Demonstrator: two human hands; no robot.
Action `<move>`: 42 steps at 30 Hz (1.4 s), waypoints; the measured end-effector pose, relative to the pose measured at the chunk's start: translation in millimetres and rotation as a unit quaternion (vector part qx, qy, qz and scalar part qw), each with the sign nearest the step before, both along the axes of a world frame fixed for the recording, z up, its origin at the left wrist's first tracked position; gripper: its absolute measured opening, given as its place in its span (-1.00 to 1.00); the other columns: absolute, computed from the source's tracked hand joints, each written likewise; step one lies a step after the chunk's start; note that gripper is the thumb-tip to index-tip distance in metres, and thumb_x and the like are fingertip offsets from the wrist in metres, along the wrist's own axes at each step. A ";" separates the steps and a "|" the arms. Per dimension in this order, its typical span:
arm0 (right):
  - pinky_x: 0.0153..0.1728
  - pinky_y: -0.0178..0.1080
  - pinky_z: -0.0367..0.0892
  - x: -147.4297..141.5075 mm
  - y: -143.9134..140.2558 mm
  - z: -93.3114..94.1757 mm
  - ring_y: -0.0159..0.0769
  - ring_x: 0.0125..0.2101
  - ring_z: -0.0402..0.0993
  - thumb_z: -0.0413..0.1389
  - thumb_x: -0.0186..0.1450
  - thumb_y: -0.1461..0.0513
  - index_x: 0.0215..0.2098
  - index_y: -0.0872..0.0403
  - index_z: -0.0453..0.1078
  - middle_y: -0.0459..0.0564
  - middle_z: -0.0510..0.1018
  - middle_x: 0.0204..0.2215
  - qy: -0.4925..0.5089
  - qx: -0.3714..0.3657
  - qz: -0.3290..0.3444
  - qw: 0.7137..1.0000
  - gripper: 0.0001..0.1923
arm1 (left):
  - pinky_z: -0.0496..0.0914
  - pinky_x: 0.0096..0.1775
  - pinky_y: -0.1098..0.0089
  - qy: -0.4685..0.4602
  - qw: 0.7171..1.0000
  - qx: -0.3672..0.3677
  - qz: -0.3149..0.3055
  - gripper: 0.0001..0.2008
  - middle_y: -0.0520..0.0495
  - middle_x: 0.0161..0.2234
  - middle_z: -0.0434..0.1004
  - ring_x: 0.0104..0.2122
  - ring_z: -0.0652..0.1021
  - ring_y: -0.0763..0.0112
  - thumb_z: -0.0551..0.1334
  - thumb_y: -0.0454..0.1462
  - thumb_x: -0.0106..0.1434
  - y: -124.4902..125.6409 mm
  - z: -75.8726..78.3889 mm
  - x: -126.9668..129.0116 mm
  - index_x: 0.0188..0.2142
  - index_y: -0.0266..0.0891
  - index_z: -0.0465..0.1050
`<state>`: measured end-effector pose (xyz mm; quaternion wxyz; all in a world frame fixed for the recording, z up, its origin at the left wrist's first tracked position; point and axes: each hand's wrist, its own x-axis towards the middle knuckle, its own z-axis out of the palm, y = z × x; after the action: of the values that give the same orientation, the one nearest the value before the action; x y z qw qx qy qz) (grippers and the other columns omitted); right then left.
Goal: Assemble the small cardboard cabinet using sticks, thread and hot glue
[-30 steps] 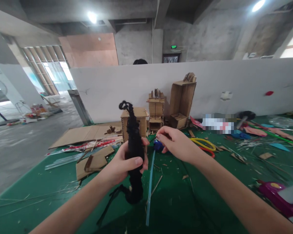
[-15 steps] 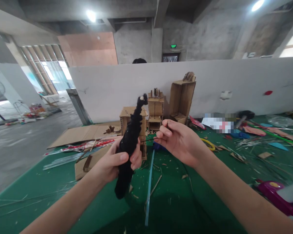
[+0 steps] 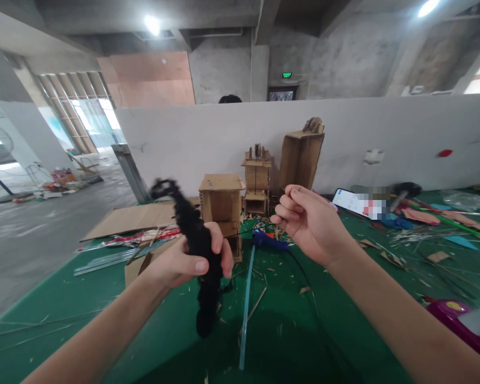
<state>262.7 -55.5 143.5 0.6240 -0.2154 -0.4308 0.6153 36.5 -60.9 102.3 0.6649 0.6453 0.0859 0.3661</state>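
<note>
So the left hand (image 3: 178, 266) has a fuzzy black bundle (image 3: 205, 253), looks wrapped in yarn or something like it, gripped around the middle, thumb across the near side and the fingers bent round the right side. The bundle is held up over the green tabletop (image 3: 292, 325), just left of center, leaning so its thin, looped top end points up and left and the fat end hangs down. That top bit is pretty blurry, so no fine detail there. A skinny black strand (image 3: 244, 233) runs from near the bundle over toward the right hand (image 3: 312, 229), which is well apart from the bundle with its fingers curled in tight, seemingly pinching the strand's far end. Right under the strand is a blue glue gun (image 3: 270, 241) lying on the tabletop, dark cord trailing off to the right, and a pale blue strip (image 3: 246, 309) stretches from it toward the near edge. Behind the hands there's a cardboard box (image 3: 222, 183), a narrower cardboard stand (image 3: 256, 173) and a taller box (image 3: 302, 160), all up near a white partition (image 3: 164, 144). Over on the right you've got a phone (image 3: 346, 202), partly pixelated, and a purple object (image 3: 450, 322) nearer the edge.
</note>
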 end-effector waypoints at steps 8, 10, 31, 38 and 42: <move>-0.68 -0.43 -0.11 4.6 6.3 -1.2 -0.50 -0.65 -0.12 0.04 0.23 0.35 -0.47 0.07 0.22 -0.25 -0.03 -0.65 0.014 0.017 -0.053 0.998 -0.87 | 0.29 -0.04 0.04 0.005 1.000 0.015 0.009 -0.73 0.07 -0.57 0.31 -0.33 0.47 0.28 0.36 -0.19 0.01 4.1 3.5 -1.0 -0.36 -0.16 0.31; -0.69 -0.43 -0.14 6.4 8.3 -1.4 -0.51 -0.65 -0.12 0.04 0.23 0.35 -0.47 0.07 0.23 -0.25 -0.01 -0.65 0.023 0.017 -0.063 0.998 -0.87 | 0.26 -0.01 0.01 0.029 0.999 0.033 -0.004 -0.74 -0.02 -0.48 0.39 -0.24 0.48 0.19 0.35 -0.16 0.02 5.0 5.2 -3.0 -0.46 -0.19 0.29; -0.71 -0.41 -0.13 30.1 9.5 17.9 -0.53 -0.69 -0.12 0.10 0.24 0.30 -0.51 0.06 0.20 -0.26 -0.03 -0.67 0.017 0.088 -0.173 0.981 -0.81 | 0.38 -0.34 0.34 0.083 0.993 0.027 0.078 -0.68 0.06 -0.56 0.39 -0.45 0.49 0.36 0.38 -0.28 0.00 15.9 11.2 -33.2 -0.27 -0.20 0.31; -0.71 -0.36 -0.14 36.1 8.1 22.4 -0.51 -0.69 -0.11 0.17 0.17 0.27 -0.53 0.04 0.20 -0.26 -0.03 -0.68 0.005 0.097 -0.188 0.977 -0.78 | 0.42 -0.31 0.29 0.105 0.980 0.073 0.151 -0.83 -0.06 -0.34 0.38 -0.34 0.50 0.28 0.33 -0.31 0.04 13.2 22.9 -40.8 -0.34 -0.22 0.40; -0.70 -0.34 -0.17 44.0 11.8 23.3 -0.50 -0.69 -0.11 0.17 0.15 0.29 -0.53 0.03 0.23 -0.26 -0.04 -0.67 0.002 0.118 -0.207 0.971 -0.81 | 0.43 -0.26 0.19 0.060 0.986 0.024 0.152 -0.63 -0.07 -0.33 0.39 -0.31 0.51 0.19 0.30 -0.27 0.05 15.0 22.7 -44.5 -0.10 -0.16 0.37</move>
<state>306.7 -43.7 166.7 0.7597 -0.2237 -0.4453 0.4178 -8.0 -45.9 125.1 0.5793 0.6613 0.2141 0.4258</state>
